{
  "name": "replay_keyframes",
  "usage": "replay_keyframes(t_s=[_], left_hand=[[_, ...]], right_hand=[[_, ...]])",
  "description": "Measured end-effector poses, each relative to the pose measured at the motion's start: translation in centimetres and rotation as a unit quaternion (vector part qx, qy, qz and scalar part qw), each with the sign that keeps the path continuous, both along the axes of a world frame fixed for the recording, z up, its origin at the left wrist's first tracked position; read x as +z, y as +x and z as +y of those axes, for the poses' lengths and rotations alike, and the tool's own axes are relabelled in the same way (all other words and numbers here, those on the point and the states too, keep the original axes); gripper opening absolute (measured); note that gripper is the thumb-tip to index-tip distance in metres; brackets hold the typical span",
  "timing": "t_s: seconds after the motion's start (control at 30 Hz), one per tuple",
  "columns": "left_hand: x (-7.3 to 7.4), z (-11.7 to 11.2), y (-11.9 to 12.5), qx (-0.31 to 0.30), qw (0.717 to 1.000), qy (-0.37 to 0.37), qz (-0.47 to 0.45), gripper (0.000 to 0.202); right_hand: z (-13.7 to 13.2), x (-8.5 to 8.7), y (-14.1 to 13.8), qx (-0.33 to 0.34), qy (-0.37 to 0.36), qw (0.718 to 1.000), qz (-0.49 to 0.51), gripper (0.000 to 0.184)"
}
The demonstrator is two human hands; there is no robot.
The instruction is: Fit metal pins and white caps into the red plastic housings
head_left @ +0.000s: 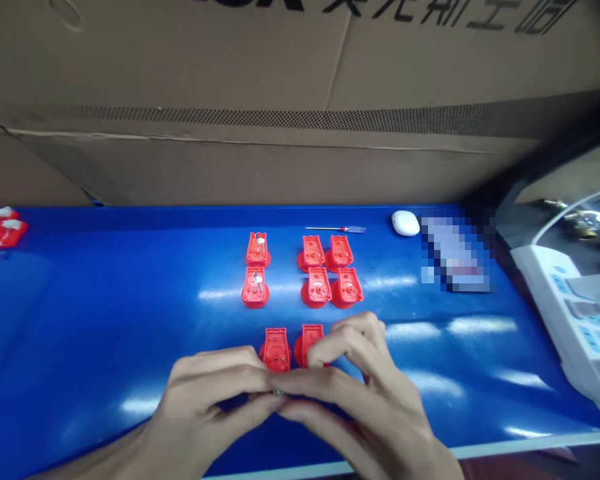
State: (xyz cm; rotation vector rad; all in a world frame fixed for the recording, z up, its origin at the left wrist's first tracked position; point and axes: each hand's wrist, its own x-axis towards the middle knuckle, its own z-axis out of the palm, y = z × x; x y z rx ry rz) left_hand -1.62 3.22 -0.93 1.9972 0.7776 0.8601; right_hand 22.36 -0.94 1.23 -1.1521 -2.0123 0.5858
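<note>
My left hand and my right hand meet at the front of the blue table. Their fingertips pinch together on a tiny metal part, mostly hidden by the fingers. Just behind them stand two red plastic housings, a left one and a right one partly covered by my right hand. Farther back, two red housings stand in a column, with small metallic pieces on them. To their right, several more red housings form a block.
A screwdriver with a clear handle lies at the back, left of a white rounded case. A pixelated object lies beside it. A power strip is at the right edge, red-and-white pieces far left. Cardboard walls the back.
</note>
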Motion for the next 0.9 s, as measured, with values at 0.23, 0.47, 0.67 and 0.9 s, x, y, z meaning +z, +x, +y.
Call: replay_keyframes(t_s=[0.23, 0.47, 0.67, 0.9], left_hand=[[-0.4, 0.2, -0.8, -0.072, 0.994, 0.084, 0.022, 0.019], [-1.0, 0.4, -0.4, 0.007, 0.987, 0.156, 0.025, 0.032], [-1.4, 1.0, -0.3, 0.009, 0.980, 0.191, 0.060, 0.031], [-2.2, 1.0, -0.5, -0.012, 0.984, 0.167, 0.067, 0.035]], right_hand=[[-1.2, -0.9, 0.6, -0.008, -0.033, 0.997, 0.073, 0.015], [-1.5, -3.3, 3.2, -0.153, -0.012, 0.983, 0.099, 0.023], [-1.5, -3.6, 3.2, -0.132, -0.019, 0.990, 0.056, 0.020], [-1.6, -3.8, 3.2, -0.121, -0.027, 0.992, 0.029, 0.021]])
